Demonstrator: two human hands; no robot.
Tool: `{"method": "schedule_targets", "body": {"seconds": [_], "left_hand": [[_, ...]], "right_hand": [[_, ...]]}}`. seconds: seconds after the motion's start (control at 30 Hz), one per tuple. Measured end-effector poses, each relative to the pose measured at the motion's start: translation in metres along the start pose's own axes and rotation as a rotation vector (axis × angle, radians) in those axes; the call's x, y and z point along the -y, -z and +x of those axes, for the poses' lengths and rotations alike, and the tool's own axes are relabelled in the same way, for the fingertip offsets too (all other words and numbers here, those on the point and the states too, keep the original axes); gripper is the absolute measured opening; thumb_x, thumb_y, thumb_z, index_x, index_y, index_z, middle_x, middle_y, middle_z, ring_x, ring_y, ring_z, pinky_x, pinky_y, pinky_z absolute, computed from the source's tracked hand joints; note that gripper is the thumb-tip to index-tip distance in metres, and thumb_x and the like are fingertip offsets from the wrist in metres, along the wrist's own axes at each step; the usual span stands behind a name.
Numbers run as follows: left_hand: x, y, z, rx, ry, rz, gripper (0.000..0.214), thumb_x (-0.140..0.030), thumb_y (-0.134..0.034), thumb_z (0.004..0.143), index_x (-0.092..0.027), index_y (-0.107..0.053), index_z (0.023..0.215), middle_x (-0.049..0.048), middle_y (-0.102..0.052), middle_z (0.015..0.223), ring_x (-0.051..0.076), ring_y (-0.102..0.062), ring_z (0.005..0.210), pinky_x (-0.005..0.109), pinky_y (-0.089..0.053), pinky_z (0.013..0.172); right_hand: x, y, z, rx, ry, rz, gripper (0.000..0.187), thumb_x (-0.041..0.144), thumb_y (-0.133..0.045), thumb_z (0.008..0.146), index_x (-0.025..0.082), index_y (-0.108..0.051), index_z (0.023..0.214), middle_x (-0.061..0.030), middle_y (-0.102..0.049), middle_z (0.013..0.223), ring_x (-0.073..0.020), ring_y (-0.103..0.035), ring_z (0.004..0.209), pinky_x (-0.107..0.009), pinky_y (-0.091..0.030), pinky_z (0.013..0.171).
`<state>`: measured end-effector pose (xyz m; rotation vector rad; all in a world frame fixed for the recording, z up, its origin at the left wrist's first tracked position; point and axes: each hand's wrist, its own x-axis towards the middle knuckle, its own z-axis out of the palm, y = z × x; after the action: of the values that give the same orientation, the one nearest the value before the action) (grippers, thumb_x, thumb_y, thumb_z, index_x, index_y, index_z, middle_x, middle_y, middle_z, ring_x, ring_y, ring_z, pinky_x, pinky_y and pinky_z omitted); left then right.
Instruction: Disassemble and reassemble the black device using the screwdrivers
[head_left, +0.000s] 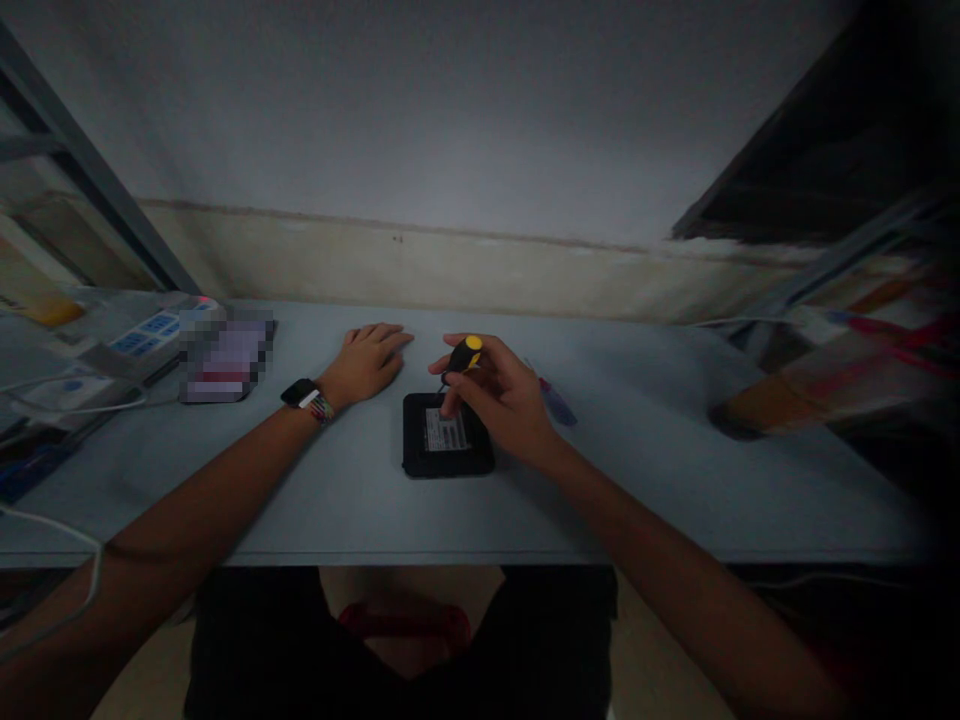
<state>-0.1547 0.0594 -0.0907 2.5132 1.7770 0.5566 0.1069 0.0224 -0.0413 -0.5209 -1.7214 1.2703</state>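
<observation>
A small black box-shaped device (pixel 415 432) with rounded corners lies flat on the grey-blue table, a white printed label (pixel 448 432) on its upper face. My right hand (pixel 510 398) is closed round a screwdriver (pixel 466 352) with a black and yellow handle, held tilted over the device's far edge. Its thin shaft points down toward that edge; I cannot tell whether the tip touches. To the left of the device, my left hand (pixel 365 365) rests palm down on the table with its fingers stretched out, holding nothing. A dark watch and a bracelet are on that wrist.
A phone (pixel 229 358), partly pixelated, lies left of my left hand, near a white power strip (pixel 154 335) and cables. Behind my right hand is a small bluish packet (pixel 559 405). A blurred bottle-like thing (pixel 780 395) lies at the right. The wall borders the table's back.
</observation>
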Motion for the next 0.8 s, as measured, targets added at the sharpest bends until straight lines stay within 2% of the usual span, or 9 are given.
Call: {"method": "schedule_targets", "body": {"seconds": [0.37,0.8], "left_hand": [[-0.0015,0.0020,0.0001,0.009,0.008,0.008,0.054,-0.036,-0.041,0.106,-0.022,-0.057,0.156,0.0127,-0.055,0.163,0.037,-0.050,0.146,0.059,-0.037,0.120],[0.0003,-0.0006,0.0004,-0.006,0.005,0.016,0.054,-0.036,-0.040,0.107,-0.022,-0.058,0.156,0.0132,-0.056,0.162,0.037,-0.051,0.146,0.058,-0.038,0.119]], "right_hand": [[0.0083,0.0047,0.0048,-0.068,0.054,0.039,0.032,0.032,-0.075,0.099,0.028,-0.062,0.128,0.0002,-0.076,0.109,-0.0082,-0.070,0.061,-0.027,-0.063,0.061],[-0.0008,0.0020,0.0007,0.002,-0.002,0.007,0.033,0.034,-0.073,0.101,0.029,-0.061,0.131,-0.0013,-0.077,0.114,-0.0090,-0.071,0.065,-0.027,-0.064,0.065]]}}
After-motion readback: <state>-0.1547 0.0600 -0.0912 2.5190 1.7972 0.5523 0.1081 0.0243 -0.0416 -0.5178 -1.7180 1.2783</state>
